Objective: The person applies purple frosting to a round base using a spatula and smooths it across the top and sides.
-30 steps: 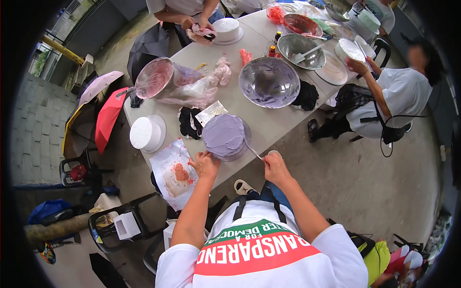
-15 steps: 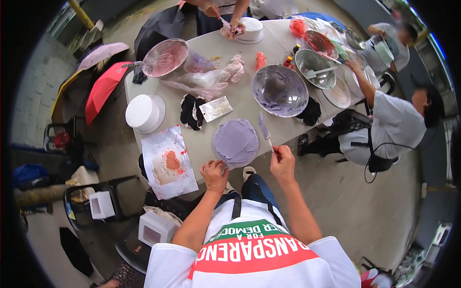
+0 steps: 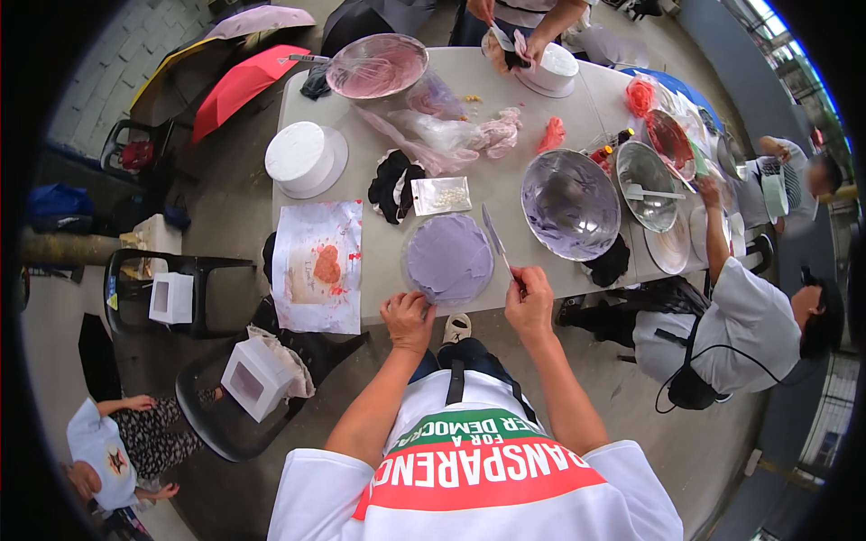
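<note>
Where the left hand (image 3: pixel 409 320) rests: at the near-left edge of the purple cake (image 3: pixel 448 259), fingers loosely curled — whether they grip anything cannot be told.
Right hand (image 3: pixel 530 302): closed round the handle of a spatula (image 3: pixel 492 229), its blade just beside the cake's right side.
Purple cake: between the hands, by the near edge of the white table (image 3: pixel 383 257).
Paper sheet (image 3: pixel 302 302): left of the cake — handwriting, red heart, red smears.
Shirt (image 3: pixel 487 469): white printed capitals on green and red bands, inverted.
</note>
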The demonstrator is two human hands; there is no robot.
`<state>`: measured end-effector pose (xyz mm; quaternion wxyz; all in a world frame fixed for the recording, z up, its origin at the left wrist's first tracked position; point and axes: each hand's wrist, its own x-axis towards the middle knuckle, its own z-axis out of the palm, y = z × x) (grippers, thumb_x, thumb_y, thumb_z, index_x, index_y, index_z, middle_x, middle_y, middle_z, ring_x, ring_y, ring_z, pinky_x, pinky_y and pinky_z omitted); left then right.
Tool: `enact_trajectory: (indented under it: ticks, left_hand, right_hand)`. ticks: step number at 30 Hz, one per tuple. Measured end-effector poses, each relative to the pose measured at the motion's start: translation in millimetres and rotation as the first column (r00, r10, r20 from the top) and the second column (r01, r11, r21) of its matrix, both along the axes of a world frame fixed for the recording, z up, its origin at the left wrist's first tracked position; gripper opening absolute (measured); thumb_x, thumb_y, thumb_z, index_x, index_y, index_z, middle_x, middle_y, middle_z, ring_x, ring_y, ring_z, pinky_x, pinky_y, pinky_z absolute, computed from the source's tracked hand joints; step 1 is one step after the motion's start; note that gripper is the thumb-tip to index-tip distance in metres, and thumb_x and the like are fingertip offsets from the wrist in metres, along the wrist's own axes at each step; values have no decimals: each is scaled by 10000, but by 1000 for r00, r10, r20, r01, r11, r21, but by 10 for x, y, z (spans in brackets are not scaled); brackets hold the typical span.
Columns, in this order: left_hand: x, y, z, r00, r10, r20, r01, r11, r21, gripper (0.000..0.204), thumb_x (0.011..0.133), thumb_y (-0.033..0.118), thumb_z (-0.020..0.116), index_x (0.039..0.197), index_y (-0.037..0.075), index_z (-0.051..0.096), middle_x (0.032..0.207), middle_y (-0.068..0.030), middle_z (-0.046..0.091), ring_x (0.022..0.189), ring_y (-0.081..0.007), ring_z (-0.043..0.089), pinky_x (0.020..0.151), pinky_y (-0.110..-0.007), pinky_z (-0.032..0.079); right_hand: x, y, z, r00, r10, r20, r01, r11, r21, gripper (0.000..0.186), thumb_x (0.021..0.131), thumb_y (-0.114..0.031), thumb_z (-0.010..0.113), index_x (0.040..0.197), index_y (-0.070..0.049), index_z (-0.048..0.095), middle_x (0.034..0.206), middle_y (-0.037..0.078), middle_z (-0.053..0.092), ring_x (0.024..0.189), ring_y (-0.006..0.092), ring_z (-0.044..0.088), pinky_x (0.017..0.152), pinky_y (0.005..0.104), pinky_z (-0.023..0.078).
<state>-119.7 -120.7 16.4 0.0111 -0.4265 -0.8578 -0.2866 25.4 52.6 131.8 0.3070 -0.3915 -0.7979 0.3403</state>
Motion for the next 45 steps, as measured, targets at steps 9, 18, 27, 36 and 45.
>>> enact_trajectory:
  ticks: [9,18,27,36,45]
  left_hand:
    - [-109,-77,25,1000,-3,27,3,1000,5,218,762,207,751,955,109,723,1070,6,674,1097,-246,552,988,-467,329]
    - [-516,-197,60,942,-335,3,334,937,-107,336,724,196,758,1036,86,705,1148,-11,655,1132,-264,541,1001,-485,333]
    - [-734,-256,67,876,-481,15,477,864,-159,532,732,214,758,1233,87,631,1319,-32,572,1262,-305,461,1031,-514,306]
    - [-829,-201,116,824,-566,34,559,802,-211,595,739,262,762,1287,96,601,1351,-48,556,1293,-333,445,1037,-545,303]
    - [-889,-166,120,800,-596,70,594,768,-239,596,742,246,765,1290,95,585,1355,-41,529,1321,-326,421,1051,-574,276]
  right_hand:
    - [123,-192,-171,999,-37,30,38,998,-58,182,794,90,579,957,34,641,873,156,560,678,262,570,594,346,469]
    - [-12,-484,-194,980,-193,38,192,981,28,180,793,88,582,958,41,639,867,164,566,679,287,575,608,369,478]
    - [-184,-632,-266,933,-358,31,355,932,69,174,787,76,586,949,50,642,845,189,579,718,325,591,636,392,488]
    - [-315,-684,-303,900,-425,100,411,901,140,192,795,44,589,981,50,635,914,203,589,829,378,599,713,449,500]
    - [-537,-822,-333,897,-411,162,394,910,129,222,801,32,593,1017,17,642,977,193,582,841,378,619,730,448,523]
